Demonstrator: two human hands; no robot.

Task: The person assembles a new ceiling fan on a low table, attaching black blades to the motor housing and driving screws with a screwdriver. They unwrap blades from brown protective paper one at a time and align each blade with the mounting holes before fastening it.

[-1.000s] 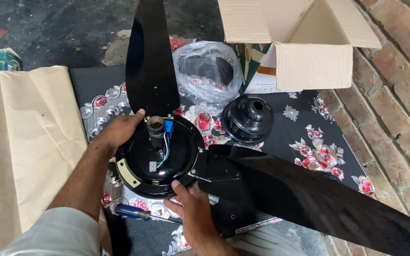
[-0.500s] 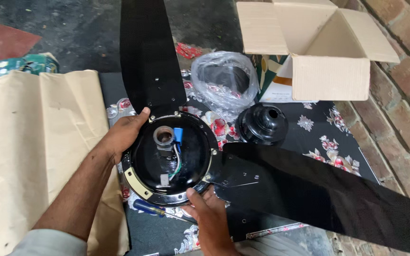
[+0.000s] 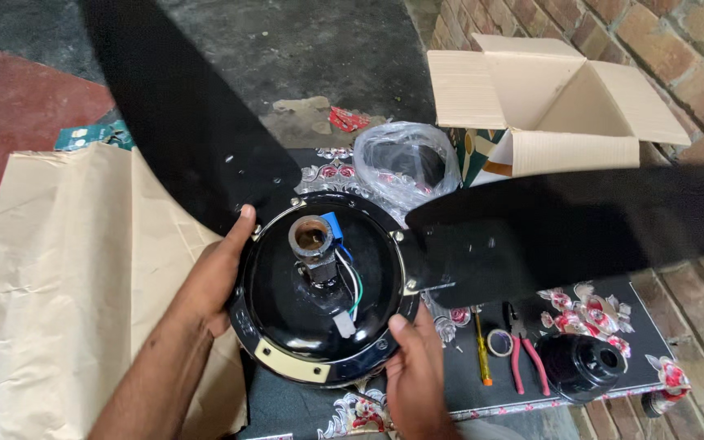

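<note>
The person holds the fan motor (image 3: 323, 289), a round black housing with two black blades bolted to it, lifted and tilted above the desk (image 3: 482, 391). The left hand (image 3: 217, 273) clasps the motor's left rim, thumb over the top edge and fingers curled under, out of sight; the right hand (image 3: 413, 367) grips the near right rim, thumb pressed on the face and fingers underneath. Both hands are closed on the motor. The step in hand looks like turning or repositioning the assembled fan, and the next move probably calls for a steady two-handed hold, since the blades give it a wide sweep. One blade (image 3: 181, 122) runs up and left from the motor over the floor; the other blade (image 3: 580, 228) reaches right of the motor toward the brick wall (image 3: 678, 49), passing just in front of the open box (image 3: 547, 106). Behind the motor lies a plastic bag (image 3: 405, 163). To the motor's right, under the blade, lie a screwdriver (image 3: 481, 346), a tape roll (image 3: 499, 342), pliers (image 3: 523, 350) and a black canopy (image 3: 580, 367), so room there is tight. Left of the motor, brown paper (image 3: 59, 269) offers the most open space.
</note>
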